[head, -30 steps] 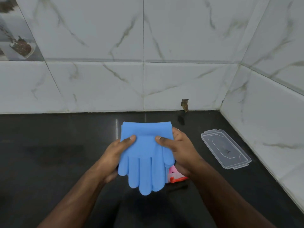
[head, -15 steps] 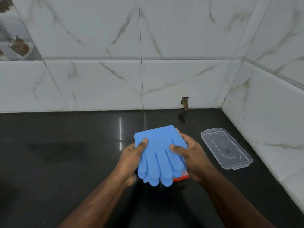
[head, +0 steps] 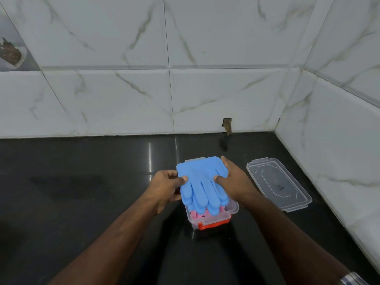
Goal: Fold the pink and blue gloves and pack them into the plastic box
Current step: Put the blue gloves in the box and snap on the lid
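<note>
The folded blue gloves (head: 202, 182) lie over the open top of the plastic box (head: 233, 207), their finger ends pointing toward the person and hanging above the box's near end. The left hand (head: 164, 187) pinches the gloves' left edge, thumb on top and fingers (head: 170, 174) curled under. The right hand (head: 234, 179) grips the right edge the same way, its thumb pressed on the blue surface. Below the glove tips, just nearer than both thumbs, the pink gloves (head: 197, 215) show inside the clear box, and an orange-red clasp (head: 213, 224) sits on the box's near wall. The box stands on the black worktop (head: 82, 202). Right of the right hand, apart from it, the clear lid (head: 277, 183) lies flat near the marble-tiled wall (head: 205, 79).
</note>
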`<state>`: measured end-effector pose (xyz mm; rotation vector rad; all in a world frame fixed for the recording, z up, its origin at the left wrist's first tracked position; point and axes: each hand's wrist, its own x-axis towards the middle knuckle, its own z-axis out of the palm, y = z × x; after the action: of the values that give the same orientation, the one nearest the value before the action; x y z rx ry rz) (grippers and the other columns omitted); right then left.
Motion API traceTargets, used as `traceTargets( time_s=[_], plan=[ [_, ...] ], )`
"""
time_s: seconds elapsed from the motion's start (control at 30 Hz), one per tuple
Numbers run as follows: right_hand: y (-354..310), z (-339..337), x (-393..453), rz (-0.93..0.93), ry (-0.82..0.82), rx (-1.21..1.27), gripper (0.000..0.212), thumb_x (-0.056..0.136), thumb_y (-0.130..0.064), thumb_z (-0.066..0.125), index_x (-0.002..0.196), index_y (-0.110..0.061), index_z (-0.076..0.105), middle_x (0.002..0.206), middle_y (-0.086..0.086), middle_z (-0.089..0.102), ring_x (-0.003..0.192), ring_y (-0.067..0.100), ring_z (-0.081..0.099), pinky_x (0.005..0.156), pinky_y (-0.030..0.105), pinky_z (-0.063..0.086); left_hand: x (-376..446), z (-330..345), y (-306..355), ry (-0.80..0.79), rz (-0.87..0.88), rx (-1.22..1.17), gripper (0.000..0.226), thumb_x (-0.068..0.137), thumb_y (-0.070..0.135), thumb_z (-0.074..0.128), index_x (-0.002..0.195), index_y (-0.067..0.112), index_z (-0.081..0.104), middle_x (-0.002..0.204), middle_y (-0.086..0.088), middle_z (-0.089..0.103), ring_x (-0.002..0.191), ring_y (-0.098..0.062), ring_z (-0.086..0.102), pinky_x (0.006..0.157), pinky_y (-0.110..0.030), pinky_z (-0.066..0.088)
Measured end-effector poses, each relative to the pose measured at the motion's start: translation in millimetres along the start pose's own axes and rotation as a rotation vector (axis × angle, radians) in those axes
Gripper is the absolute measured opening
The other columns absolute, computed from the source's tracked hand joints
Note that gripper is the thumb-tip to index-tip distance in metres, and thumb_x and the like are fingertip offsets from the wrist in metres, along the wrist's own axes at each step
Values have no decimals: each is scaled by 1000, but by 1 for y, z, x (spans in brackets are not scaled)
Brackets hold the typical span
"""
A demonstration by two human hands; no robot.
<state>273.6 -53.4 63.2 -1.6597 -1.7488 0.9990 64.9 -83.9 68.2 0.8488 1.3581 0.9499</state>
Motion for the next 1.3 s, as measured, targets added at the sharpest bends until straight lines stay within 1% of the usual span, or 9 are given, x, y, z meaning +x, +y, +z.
traceTargets(
  time_s=[0.07,0.2,0.33,0.47,0.57,0.67,0.97,1.17,1.3],
  plan=[
    [1,2,0,-29,2,-151,69,96,-19,55,155,-17,19,153,3,39,138,22,39,109,29,30,1,2,1,32,31,39,23,92,6,68,114,-1,65,98,-15,77,83,-23,76,63,-34,61],
    [2,6,0,-138,1,-334,57,96,-20,49,150,-12,29,141,12,49,129,27,47,105,34,35,8,2,-2,119,117,236,38,85,10,76,120,11,59,95,-15,76,84,-28,75,71,-46,63],
    [5,9,1,-149,-10,-513,58,98,-26,45,151,-14,25,132,10,52,117,25,53,99,38,43,13,2,-3,164,232,539,47,81,21,77,120,35,54,85,6,69,84,-19,72,79,-45,61],
    [10,15,1,-212,-5,-628,58,96,-26,45,150,-14,29,132,7,55,117,26,53,96,40,46,15,7,-2,164,268,778,45,86,27,71,130,26,62,86,3,69,83,-18,70,83,-35,58],
    [16,17,3,-311,44,-843,53,93,-30,47,143,-14,43,121,6,65,105,27,53,86,39,47,15,10,-1,153,302,945,44,90,28,67,132,24,61,112,-2,71,102,-19,66,88,-24,49],
    [17,17,4,-332,55,-922,49,91,-33,46,138,-19,48,114,2,68,103,25,49,81,39,39,15,14,-1,144,339,1102,42,91,29,61,133,24,59,122,-4,68,111,-23,63,91,-29,48],
    [16,18,9,-320,-67,-1001,37,92,-37,41,124,-25,54,115,-1,65,111,24,43,93,43,32,25,28,-10,81,420,1650,15,91,20,51,102,15,61,103,-7,70,94,-27,64,77,-37,50],
    [9,11,8,-301,-127,-993,48,94,-45,42,139,-29,44,133,1,57,125,26,40,108,49,26,24,25,-12,99,471,1613,24,95,27,44,110,21,62,112,-4,64,101,-24,55,82,-37,46],
    [-1,-5,7,-345,-92,-926,53,91,-48,48,141,-30,45,138,-1,48,124,23,41,102,41,41,14,18,-5,190,515,1468,36,94,37,48,127,27,60,123,-2,52,114,-23,49,91,-39,43]
  ],
)
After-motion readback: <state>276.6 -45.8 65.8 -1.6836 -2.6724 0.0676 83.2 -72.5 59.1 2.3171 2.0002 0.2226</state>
